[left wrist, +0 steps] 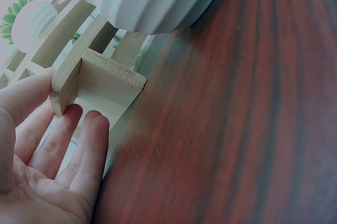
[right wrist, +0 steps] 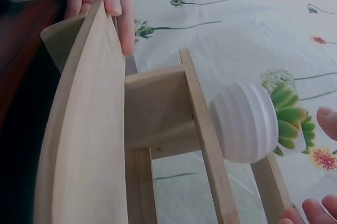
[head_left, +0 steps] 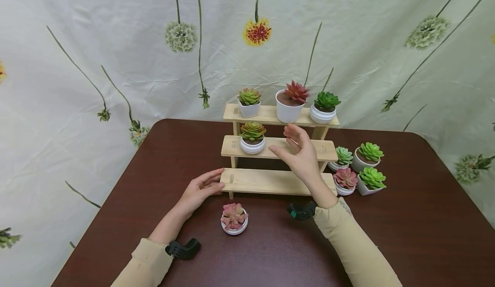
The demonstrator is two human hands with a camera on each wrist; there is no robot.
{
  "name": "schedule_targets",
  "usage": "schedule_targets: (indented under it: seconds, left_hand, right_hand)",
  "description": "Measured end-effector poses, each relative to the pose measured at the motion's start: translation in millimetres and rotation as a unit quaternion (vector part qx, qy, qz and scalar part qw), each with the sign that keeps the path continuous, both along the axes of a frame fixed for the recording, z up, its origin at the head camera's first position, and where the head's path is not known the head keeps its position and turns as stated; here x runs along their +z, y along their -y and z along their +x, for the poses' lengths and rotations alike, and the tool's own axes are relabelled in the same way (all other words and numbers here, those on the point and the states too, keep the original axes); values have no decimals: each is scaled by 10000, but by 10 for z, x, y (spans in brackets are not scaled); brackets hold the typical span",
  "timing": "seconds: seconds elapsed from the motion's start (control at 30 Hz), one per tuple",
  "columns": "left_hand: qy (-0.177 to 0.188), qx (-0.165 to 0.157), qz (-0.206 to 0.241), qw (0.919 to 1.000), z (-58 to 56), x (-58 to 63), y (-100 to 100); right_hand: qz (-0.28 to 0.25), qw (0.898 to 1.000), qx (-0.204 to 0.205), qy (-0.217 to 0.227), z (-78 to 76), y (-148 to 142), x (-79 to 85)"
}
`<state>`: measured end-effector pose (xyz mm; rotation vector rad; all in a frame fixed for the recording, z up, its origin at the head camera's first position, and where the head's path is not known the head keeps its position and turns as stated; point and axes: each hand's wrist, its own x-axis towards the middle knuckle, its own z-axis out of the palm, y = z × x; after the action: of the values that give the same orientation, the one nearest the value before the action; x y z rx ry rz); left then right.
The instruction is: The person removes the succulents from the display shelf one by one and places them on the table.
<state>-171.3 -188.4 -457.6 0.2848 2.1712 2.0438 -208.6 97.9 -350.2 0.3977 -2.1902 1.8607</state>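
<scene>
A three-tier wooden plant stand (head_left: 270,181) stands on the table. My left hand (head_left: 199,191) holds the left end of its lowest shelf, thumb on one side and fingers on the other, as the left wrist view shows. Over the middle shelf, my right hand (head_left: 302,154) is spread with nothing in it, right of a green-red succulent in a ribbed white pot (head_left: 252,138). That pot (right wrist: 245,123) also shows in the right wrist view. In front of the stand sits a pink succulent in a white pot (head_left: 233,219); its pot (left wrist: 152,0) looms large in the left wrist view.
On the top shelf are a reddish-green succulent (head_left: 249,103), a red succulent in a tall pot (head_left: 289,108) and a dark green succulent (head_left: 324,108). Several more potted succulents (head_left: 363,165) cluster right of the stand. A flowered cloth (head_left: 127,42) hangs behind the dark table (head_left: 170,149).
</scene>
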Motion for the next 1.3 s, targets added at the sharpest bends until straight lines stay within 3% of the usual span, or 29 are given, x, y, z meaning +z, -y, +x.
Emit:
schedule_targets:
  seconds: [0.23,0.57,1.3]
  left_hand:
    - [49,-10,22,10000,-1,-11,1]
    - [55,-18,47,10000,15,1,5]
    - [73,-6,35,10000,20,25,-5]
  right_hand:
    - [28,9987,293,419,116,219,180]
    - [182,9974,412,559,-112,373,-85]
    - [616,9962,68,613,-166,486,-168]
